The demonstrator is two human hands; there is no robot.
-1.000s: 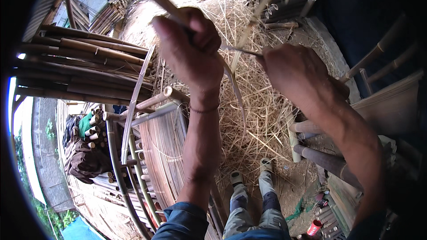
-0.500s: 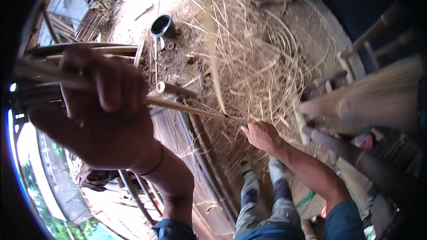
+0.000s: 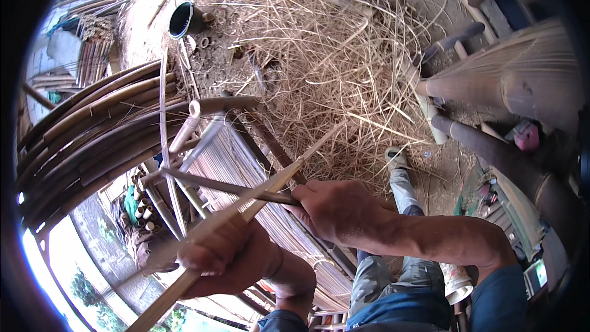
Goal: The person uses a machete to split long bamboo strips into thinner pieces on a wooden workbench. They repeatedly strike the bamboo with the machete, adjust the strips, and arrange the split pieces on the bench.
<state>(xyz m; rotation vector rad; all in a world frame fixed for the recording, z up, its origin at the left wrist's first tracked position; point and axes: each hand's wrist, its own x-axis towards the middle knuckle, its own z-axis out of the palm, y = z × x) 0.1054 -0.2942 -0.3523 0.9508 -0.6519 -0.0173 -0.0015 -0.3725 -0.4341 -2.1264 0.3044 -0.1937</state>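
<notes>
Left hand [image 3: 224, 252] closed round pale bamboo strip [image 3: 246, 209], low centre-left of view. Strip ran diagonal from bottom-left edge up to a thin tip over the straw litter [image 3: 332, 55].

Right hand [image 3: 335, 209] closed on handle end of dark blade [image 3: 227, 187], which crossed the strip approx. at its mid-length, edge against or in the bamboo; can't tell which.

Judgement on the step: looked like splitting/shaving the strip. To do well: keep blade angle shallow, follow the grain, left-hand fingers behind the edge, steady pull w/ even pressure so the strip doesn't run off thin or snap at a node.

Surroundings: bundle of long curved bamboo poles [image 3: 92, 129] at left; woven slat panel [image 3: 246, 166] under the hands; short cut tubes stacked nr. lower left. Dark round cup [image 3: 181, 18] on ground, top-left of the straw.

Packages/labels: small pink-red boxy object [image 3: 527, 136] at right, beside dark log [image 3: 510, 160]; green item lower right, too blurred to id. No signs legible.
</notes>
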